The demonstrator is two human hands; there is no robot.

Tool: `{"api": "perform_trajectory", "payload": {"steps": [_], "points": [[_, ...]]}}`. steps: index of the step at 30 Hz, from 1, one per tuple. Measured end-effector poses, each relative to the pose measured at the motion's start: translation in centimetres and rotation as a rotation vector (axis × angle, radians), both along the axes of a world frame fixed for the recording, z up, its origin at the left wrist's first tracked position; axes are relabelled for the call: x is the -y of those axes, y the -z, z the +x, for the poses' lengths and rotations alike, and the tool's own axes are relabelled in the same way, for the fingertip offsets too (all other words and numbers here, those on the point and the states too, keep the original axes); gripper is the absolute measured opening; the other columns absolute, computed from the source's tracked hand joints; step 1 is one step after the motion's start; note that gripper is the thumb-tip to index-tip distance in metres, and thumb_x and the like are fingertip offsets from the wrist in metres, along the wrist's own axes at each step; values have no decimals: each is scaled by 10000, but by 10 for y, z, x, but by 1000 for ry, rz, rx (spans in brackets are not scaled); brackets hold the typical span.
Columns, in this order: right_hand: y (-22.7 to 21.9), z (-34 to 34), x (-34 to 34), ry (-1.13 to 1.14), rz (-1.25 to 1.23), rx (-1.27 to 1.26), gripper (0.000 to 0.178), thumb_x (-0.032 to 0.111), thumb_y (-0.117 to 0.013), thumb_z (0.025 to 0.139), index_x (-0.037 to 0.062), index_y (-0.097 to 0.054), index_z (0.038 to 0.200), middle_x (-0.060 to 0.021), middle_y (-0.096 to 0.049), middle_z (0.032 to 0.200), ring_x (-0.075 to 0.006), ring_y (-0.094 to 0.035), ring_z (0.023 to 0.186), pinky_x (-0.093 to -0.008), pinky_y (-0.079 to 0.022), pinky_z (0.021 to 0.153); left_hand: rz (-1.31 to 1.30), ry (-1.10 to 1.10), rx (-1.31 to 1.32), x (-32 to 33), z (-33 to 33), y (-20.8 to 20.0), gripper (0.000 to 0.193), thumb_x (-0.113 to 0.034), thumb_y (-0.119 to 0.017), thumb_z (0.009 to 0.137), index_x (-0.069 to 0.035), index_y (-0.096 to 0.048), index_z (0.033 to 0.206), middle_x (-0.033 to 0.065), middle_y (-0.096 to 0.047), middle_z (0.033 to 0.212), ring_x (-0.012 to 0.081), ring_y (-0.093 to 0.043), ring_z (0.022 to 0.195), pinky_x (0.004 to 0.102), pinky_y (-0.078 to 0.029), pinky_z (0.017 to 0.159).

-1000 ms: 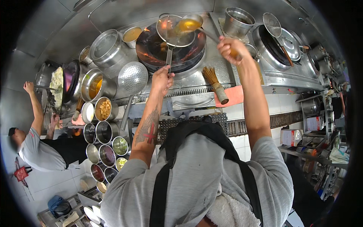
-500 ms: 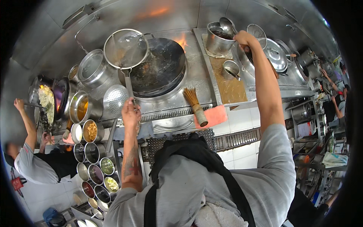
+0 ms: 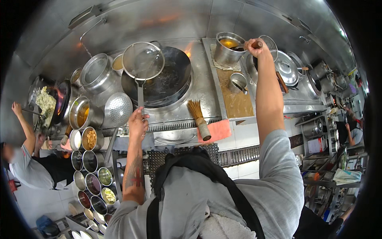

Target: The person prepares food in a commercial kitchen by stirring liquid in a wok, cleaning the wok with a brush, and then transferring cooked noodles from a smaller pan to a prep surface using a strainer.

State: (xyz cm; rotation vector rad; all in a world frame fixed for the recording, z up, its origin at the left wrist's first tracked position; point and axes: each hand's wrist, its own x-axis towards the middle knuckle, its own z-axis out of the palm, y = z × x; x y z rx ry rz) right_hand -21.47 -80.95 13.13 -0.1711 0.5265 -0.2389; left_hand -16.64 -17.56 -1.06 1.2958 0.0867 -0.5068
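My left hand (image 3: 138, 124) is closed round the handle of a round wire-mesh strainer (image 3: 143, 61). The strainer hangs over the left part of a black wok (image 3: 175, 75), which sits on a burner with flame showing behind it. At the upper right, my right hand (image 3: 256, 47) grips the wooden-ended handle of a ladle (image 3: 239, 46). The ladle's bowl is down inside a steel pot (image 3: 227, 56) of amber and dark liquid and is mostly hidden. Below that pot, a small steel cup (image 3: 237, 82) stands on a brown board.
A perforated skimmer (image 3: 118, 109) and a bamboo brush (image 3: 199, 119) rest along the stove's front, near a pink cloth (image 3: 217, 130). Several ingredient tins (image 3: 91, 139) stand at left. Another person (image 3: 30, 159) works a flaming wok there. A lidded pan (image 3: 286, 67) sits at right.
The ladle's bowl has gone from the pot's rim down into the liquid, and my right hand has turned with it. The strainer has shifted right over the wok. The whole view has shifted slightly.
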Motion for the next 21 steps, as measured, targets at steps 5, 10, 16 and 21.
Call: {"api": "perform_trajectory", "payload": {"steps": [5, 10, 16, 21], "points": [[-49, -32, -46, -175, -138, 68, 43, -37, -412, 889, -13, -412, 854, -105, -430, 759, -146, -452, 566, -218, -437, 415, -70, 94, 1, 17, 18, 21, 320, -283, -475, 1021, -79, -515, 1264, 94, -611, 746, 56, -352, 413, 216, -243, 340], [-96, -48, -163, -166, -331, 71, 146, -62, -382, 900, 37, -422, 1001, -98, -428, 774, -115, -447, 556, -204, -434, 420, -113, 163, -39, 38, 36, 19, 302, -276, -458, 1023, -69, -508, 1238, 94, -609, 765, 62, -348, 407, 229, -250, 337], [-46, -23, -271, -218, -401, 128, 177, -102, -443, 874, 12, -444, 1009, -99, -444, 799, -60, -432, 537, -150, -367, 392, -61, 211, -40, 29, 38, -7, 244, -255, -441, 1031, -58, -500, 1162, 94, -589, 774, 57, -344, 428, 211, -255, 352], [26, -21, -334, -401, -717, -56, 212, -16, -483, 862, 57, -481, 1061, -34, -489, 726, -85, -445, 523, -211, -373, 422, -5, 226, -39, 12, 50, 0, 248, -255, -438, 1029, -61, -489, 1176, 91, -580, 762, 54, -332, 414, 220, -245, 335]]}}
